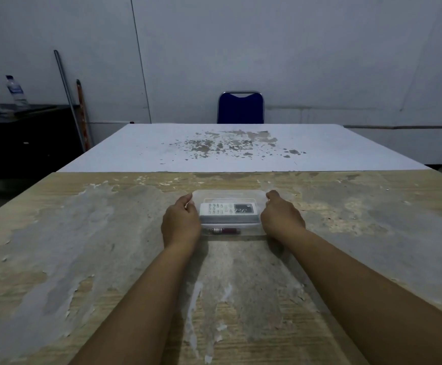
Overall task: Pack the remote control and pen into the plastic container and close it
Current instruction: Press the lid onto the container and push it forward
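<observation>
The box (227, 193) is clear plastic. Inside, the remote (228, 209) is white with a grey screen; the pen (222, 230) at its 6 o'clock is dark red with a silvery band. The table (83, 246) is tan wood grain, blotched grey-white. At 12 o'clock, a blue chair (240, 108).

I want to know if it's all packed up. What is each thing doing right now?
Plastic container: on the table, lid on.
Remote control: inside, lying flat.
Pen: inside, nearer the person than the remote.
Left hand: on the container's left end.
Right hand: on its right end.
</observation>
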